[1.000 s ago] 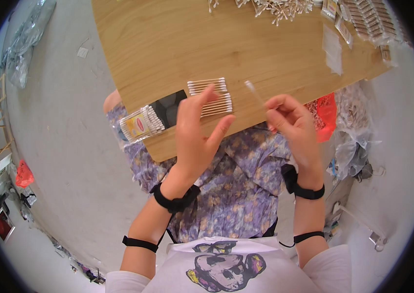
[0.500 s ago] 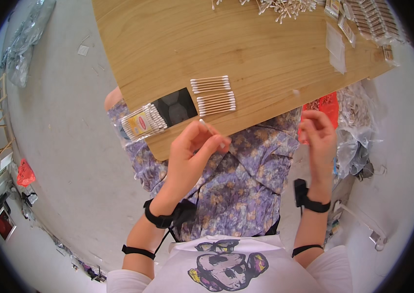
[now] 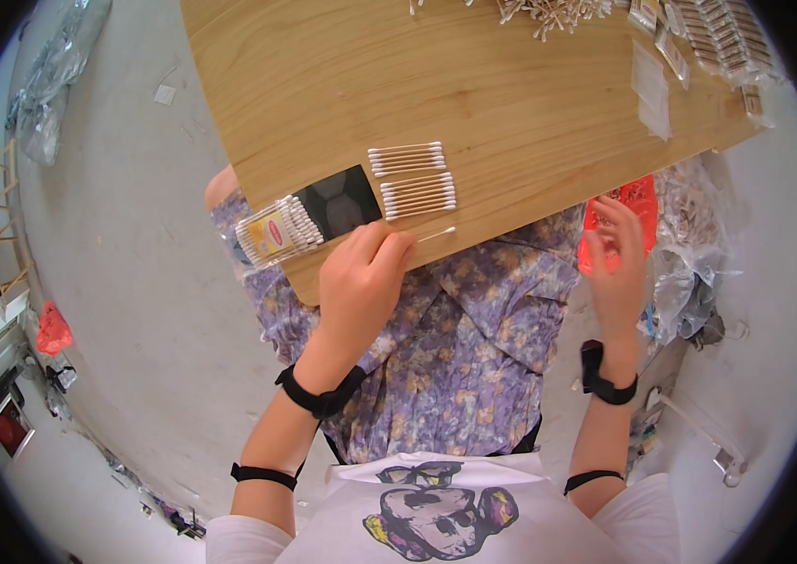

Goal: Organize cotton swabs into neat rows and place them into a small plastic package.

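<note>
My left hand (image 3: 362, 277) is closed over the near edge of the wooden table (image 3: 323, 103), pinching one end of a single cotton swab (image 3: 438, 233). The swab's other white tip points right, just below two neat groups of swabs: a farther row (image 3: 406, 158) and a nearer row (image 3: 419, 195). Left of these rows lies a dark flat rectangle (image 3: 340, 204), its kind unclear. A clear packet of cotton swabs (image 3: 276, 231) overlaps its left side. Off the table's right edge, my right hand (image 3: 618, 254) is raised, fingers apart and slightly blurred, holding nothing that I can see.
Loose swabs (image 3: 549, 11) are heaped at the table's far edge. Stacked packets (image 3: 720, 39) and clear plastic sleeves (image 3: 650, 92) lie at the far right. Beyond my right hand are a red bag (image 3: 638, 202) and a clear plastic bag (image 3: 690, 221).
My left hand has turned palm down and brought the swab to the table below the rows. My right hand's fingers have spread apart.
</note>
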The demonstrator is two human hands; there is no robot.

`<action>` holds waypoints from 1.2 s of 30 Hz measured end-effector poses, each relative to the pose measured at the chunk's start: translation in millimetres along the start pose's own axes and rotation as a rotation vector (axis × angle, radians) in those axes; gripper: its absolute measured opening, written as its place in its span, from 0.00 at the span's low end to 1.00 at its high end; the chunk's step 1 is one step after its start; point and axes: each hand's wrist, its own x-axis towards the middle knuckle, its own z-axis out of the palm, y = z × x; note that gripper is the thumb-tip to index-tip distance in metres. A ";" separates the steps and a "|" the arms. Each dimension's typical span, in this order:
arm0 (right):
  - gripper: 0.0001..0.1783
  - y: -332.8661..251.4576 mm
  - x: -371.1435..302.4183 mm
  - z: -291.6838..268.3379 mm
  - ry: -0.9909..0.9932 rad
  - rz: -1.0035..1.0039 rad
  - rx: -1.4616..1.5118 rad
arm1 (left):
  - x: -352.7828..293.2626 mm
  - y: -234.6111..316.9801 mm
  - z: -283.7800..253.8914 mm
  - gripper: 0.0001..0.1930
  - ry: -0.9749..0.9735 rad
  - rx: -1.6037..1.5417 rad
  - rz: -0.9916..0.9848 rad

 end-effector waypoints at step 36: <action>0.37 -100.8 57.7 135.7 -0.070 -0.011 1.395 | 64.2 -0.3 34.9 0.29 0.584 -1.178 -0.375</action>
